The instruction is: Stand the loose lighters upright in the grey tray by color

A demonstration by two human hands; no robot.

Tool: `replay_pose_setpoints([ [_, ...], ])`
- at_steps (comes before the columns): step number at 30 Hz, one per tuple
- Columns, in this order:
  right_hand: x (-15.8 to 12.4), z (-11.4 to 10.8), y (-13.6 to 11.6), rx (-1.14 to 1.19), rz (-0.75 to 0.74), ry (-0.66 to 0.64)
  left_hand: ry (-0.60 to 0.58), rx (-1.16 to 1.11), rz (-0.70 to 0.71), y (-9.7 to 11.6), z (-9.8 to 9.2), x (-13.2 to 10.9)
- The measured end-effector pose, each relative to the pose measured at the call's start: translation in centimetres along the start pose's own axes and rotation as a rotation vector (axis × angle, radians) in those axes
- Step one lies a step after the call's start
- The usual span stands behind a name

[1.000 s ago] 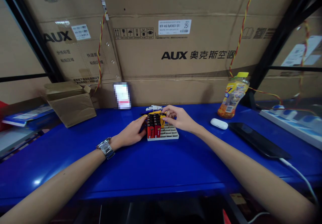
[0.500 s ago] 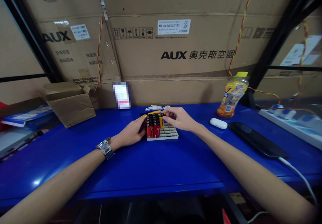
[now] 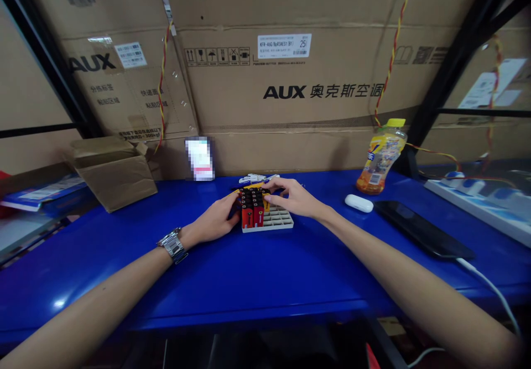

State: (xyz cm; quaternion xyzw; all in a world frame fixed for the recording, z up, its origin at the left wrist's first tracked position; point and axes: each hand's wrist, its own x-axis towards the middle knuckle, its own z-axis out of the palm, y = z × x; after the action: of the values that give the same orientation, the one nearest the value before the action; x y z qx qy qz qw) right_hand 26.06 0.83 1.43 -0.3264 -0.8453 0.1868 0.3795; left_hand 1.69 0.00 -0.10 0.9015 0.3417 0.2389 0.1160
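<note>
**Red lighters (image 3: 248,218) hemmed in from both sides**

Within the last second, the right hand (image 3: 292,198) has come down from its raised position over the block and now lies low and nearly flat, its fingers extended and close together, with the fingertips (image 3: 269,198) at the block's right side. The left hand (image 3: 213,219), a steel wristwatch (image 3: 172,244) at its wrist, stays curved against the left side, fingers together. Both seem to press inward, though whether either pinches a single piece cannot be told. The lighters, black-topped with red and yellow bodies, stand packed upright over the left part of a grey plastic grid tray (image 3: 276,222), whose nearer right cells show open. The tray sits on a blue table (image 3: 186,286), with a white pen-like item (image 3: 251,180) just behind it. Off to the right lie a white earbud case (image 3: 359,203) and a black smartphone (image 3: 423,229).
</note>
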Motion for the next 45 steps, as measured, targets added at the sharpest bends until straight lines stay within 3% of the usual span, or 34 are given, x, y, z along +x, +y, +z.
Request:
replay_pose_setpoints([
  [16, 0.2, 0.0, 0.2, 0.124, 0.036, -0.014, 0.024, -0.094, -0.041, -0.3, 0.3, 0.0],
  [21, 0.1, -0.3, 0.8, 0.166, 0.148, -0.027, 0.026, -0.120, -0.064, -0.5, 0.5, -0.1],
  [25, -0.1, -0.5, 3.2, -0.105, 0.163, 0.044, 0.012, -0.112, -0.086, -0.4, 0.5, -0.1],
  [30, -0.2, -0.4, 5.4, -0.545, 0.078, -0.134, 0.005, -0.101, -0.071, -0.2, 0.3, -0.1],
  [39, 0.4, -0.6, 3.1, -0.745, 0.028, -0.122, -0.003, -0.046, -0.070, 0.1, 0.2, 0.0],
  [45, 0.5, -0.6, 3.6, -0.589, 0.087, -0.172, -0.006, -0.037, -0.051, 0.2, 0.0, 0.0],
])
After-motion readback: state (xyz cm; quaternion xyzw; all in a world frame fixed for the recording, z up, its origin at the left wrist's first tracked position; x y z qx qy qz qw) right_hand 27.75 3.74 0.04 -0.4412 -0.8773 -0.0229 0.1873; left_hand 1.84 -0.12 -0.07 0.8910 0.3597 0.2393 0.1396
